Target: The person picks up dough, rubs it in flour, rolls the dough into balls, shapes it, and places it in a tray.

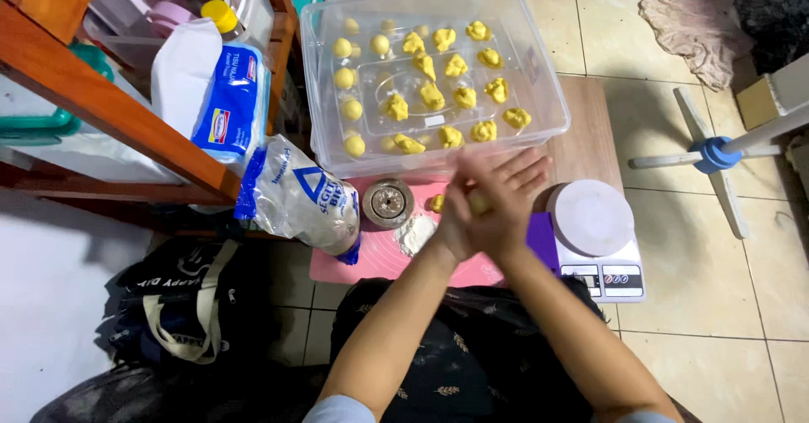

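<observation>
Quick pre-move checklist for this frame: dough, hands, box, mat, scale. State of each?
1. Dough piece between palms: a bit of yellow dough shows between the left hand and right hand. Ok.
2. Shape of that piece: mostly hidden by the hands, blurred. Cannot tell.
3. Clear box open, with bare floor space at its right side: ok.
4. Pink mat has flour pile within reach: ok.
5. Kitchen scale platform bare: ok.
6. Flour bag lies tilted onto the mat's left edge, open or closed: cannot tell.
</observation>
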